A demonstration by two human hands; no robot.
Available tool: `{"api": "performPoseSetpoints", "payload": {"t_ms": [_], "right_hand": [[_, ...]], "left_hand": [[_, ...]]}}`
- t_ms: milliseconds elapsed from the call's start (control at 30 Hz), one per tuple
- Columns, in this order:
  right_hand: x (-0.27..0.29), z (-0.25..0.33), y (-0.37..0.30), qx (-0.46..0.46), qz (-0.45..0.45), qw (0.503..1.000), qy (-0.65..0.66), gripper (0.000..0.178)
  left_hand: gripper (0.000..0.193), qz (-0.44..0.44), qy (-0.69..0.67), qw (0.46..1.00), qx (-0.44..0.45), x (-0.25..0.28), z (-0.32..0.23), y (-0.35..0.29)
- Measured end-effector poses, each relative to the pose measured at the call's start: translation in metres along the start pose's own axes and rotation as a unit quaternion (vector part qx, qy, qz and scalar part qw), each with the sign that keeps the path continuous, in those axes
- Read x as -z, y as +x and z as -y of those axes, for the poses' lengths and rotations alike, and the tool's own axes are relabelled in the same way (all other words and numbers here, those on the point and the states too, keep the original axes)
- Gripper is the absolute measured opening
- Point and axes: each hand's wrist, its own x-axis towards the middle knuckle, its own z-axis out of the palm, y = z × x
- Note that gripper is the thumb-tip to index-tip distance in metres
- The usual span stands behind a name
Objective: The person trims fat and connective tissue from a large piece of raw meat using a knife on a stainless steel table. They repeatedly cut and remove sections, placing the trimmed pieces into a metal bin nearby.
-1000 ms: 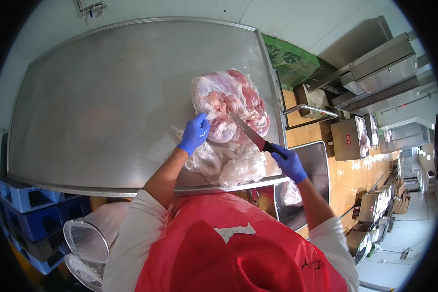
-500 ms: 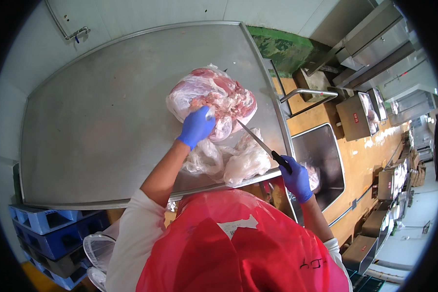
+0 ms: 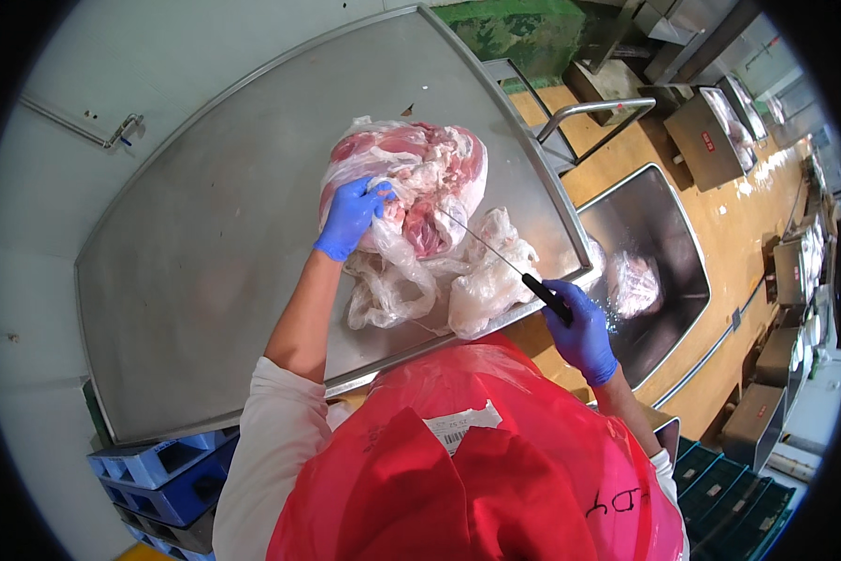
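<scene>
A large cut of raw meat (image 3: 425, 182), red with white fat, lies on the steel table (image 3: 224, 215). My left hand (image 3: 352, 217), in a blue glove, is closed on its near left side; whether the fingers grip flesh or film cannot be made out. In my right hand (image 3: 581, 334), also gloved in blue, is the black handle of a knife (image 3: 544, 295). Its thin blade slants up and left, with the tip at the meat's right side. Crumpled clear plastic bag (image 3: 491, 285) lies between the meat and the table's near edge.
Right of the table stands a deep steel tub (image 3: 668, 323) with a wrapped piece of meat (image 3: 633, 283) inside. A bent metal handle (image 3: 596, 105) rises beyond it. Blue pallets (image 3: 163, 477) are stacked at lower left, and dark green crates (image 3: 724, 500) sit at lower right.
The view has turned, so the table appears tilted and more of the tub shows. My left hand has shifted slightly on the meat. The knife tip stays at the meat's right part.
</scene>
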Motion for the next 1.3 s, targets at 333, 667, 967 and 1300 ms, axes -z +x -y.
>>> {"api": "performPoseSetpoints", "payload": {"t_ms": [333,667,967,1300], "right_hand": [[0.041,0.072,0.105,0.202,0.053,0.915,-0.344,0.03],[0.03,0.176,0.236,0.222,0.269,0.845,-0.405,0.014],[0.012,0.141,0.212,0.184,0.248,0.863,-0.399,0.02],[-0.031,-0.001,0.13,0.198,0.037,0.935,-0.292,0.05]], "left_hand": [[0.032,-0.061,0.546,0.833,-0.061,0.01,-0.028,0.018],[0.057,-0.069,0.3,0.947,-0.09,0.079,0.05,0.091],[0.052,-0.106,0.167,0.978,0.07,0.08,0.043,0.102],[0.057,-0.118,0.217,0.955,0.167,0.088,0.028,0.12]]}}
